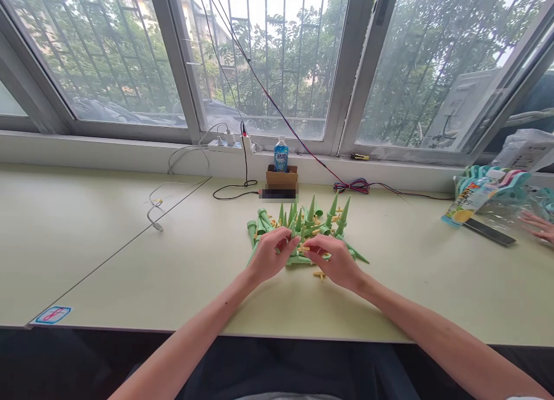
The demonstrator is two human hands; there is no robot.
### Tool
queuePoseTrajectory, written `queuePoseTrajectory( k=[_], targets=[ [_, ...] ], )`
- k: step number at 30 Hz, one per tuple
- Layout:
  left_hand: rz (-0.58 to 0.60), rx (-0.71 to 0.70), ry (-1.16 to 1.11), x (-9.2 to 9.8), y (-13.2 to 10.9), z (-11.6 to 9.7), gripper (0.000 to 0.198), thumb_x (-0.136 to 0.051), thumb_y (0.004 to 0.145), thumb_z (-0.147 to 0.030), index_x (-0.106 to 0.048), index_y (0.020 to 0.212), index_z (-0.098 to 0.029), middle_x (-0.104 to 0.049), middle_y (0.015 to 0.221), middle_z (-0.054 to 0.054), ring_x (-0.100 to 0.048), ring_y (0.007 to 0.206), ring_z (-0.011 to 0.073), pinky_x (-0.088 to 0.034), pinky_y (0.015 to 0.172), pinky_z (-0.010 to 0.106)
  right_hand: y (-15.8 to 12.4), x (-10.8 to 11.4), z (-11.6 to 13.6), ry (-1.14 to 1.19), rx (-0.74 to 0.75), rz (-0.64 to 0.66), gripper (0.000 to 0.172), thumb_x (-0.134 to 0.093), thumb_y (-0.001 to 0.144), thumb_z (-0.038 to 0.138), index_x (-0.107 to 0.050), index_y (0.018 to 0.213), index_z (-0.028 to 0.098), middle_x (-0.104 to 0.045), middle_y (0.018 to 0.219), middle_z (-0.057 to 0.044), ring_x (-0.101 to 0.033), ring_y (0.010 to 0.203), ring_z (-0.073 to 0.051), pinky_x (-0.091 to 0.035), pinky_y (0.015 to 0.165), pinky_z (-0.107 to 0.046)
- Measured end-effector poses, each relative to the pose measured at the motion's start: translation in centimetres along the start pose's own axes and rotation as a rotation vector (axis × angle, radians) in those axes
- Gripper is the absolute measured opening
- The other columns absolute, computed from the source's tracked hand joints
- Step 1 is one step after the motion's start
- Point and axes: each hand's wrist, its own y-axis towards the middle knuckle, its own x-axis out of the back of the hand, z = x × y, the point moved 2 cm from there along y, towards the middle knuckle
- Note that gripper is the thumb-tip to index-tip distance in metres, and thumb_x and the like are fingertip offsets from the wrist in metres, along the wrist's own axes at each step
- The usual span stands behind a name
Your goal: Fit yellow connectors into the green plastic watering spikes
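Observation:
Green plastic cones (344, 215) and small yellow pieces lie in a pile at the middle of the table, several cones standing point up. My left hand (273, 253) is at the front of the pile, its thumb and fingers closed round a green cone (293, 230). Just to its right, my right hand (333, 258) pinches a small yellow piece (306, 249) close to that cone. Another yellow piece (320, 275) lies on the table below my right hand.
Behind the pile stand a blue bottle (281, 156) and a brown box (281, 178). Cables (352, 186) run along the sill. At right are a drink pouch (470, 201), a dark flat bar (489, 232), teal hangers (515, 183) and another person's hand (539, 227).

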Motion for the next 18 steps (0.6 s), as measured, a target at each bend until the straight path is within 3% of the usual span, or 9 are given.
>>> queuePoseTrajectory(
  k=[8,13,18],
  targets=[
    [0.02,-0.007,-0.018,-0.12,-0.03,-0.09,0.033,-0.052,0.093,-0.034,-0.041,0.066,-0.018,-0.042,0.064,-0.004,-0.038,0.054,0.0077,-0.034,0.05,0.02,0.04,-0.02,-0.02,-0.121,-0.022,0.101,0.038,-0.044,0.099,0.034,-0.062,0.07,0.017,-0.06,0.06,0.0,-0.051,0.055,-0.011,-0.042,0.058,-0.025],
    [0.017,-0.008,0.005,-0.06,-0.02,-0.12,0.032,-0.051,0.093,-0.033,-0.04,0.067,-0.018,-0.04,0.063,-0.004,-0.037,0.055,0.0081,-0.033,0.051,0.02,-0.09,-0.1,0.1,-0.054,-0.07,0.067,0.021,-0.056,0.093,0.037,-0.064,0.098,0.018,-0.064,0.07,-0.001,-0.056,0.06,-0.013,-0.047,0.06,-0.025],
    [0.025,0.009,0.007,-0.02,-0.06,-0.11,0.032,-0.05,0.093,-0.034,-0.04,0.067,-0.018,-0.041,0.064,-0.003,-0.038,0.055,0.0082,-0.034,0.052,0.02,-0.11,-0.26,0.09,-0.031,-0.064,0.074,0.016,-0.055,0.093,0.033,-0.063,0.094,0.019,-0.064,0.071,-0.001,-0.058,0.062,-0.014,-0.048,0.059,-0.025]
  ],
)
